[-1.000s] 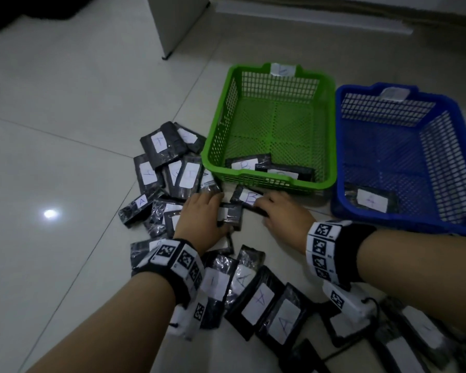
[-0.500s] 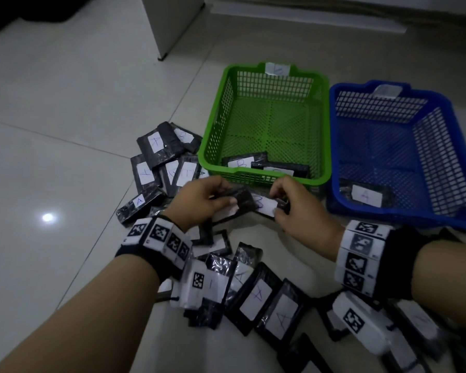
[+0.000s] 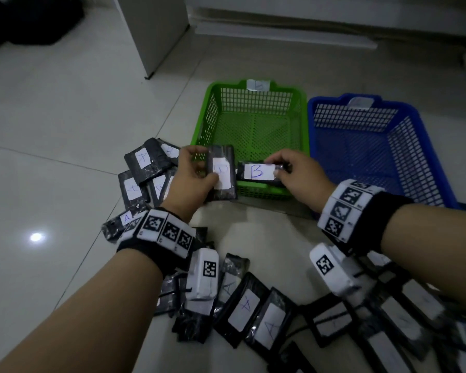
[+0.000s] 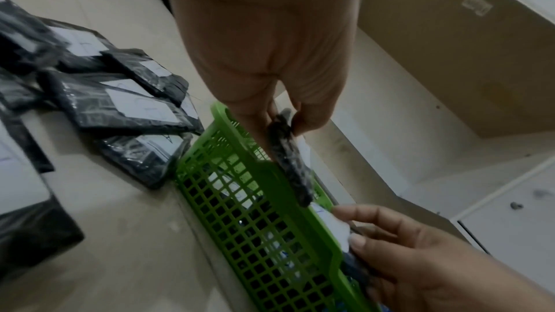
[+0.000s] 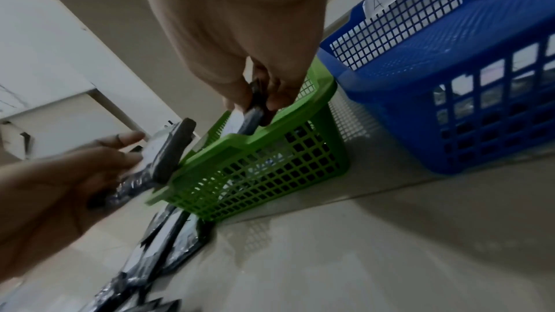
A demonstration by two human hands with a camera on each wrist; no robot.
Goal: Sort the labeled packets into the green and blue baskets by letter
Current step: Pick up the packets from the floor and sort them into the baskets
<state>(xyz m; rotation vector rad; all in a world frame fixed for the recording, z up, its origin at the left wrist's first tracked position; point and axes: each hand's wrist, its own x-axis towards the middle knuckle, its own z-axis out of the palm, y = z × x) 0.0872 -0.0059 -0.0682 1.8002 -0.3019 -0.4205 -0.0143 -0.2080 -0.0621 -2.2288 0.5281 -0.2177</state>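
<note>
While your left hand (image 3: 191,179) and right hand (image 3: 296,176) each pinch a packet over the green basket (image 3: 256,125), most packets (image 3: 256,316) still lie unsorted on the floor near the blue basket (image 3: 414,146).

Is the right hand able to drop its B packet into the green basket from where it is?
Probably yes. The right hand holds the B packet right over the green basket's near rim, and nothing seems to block the way.
</note>
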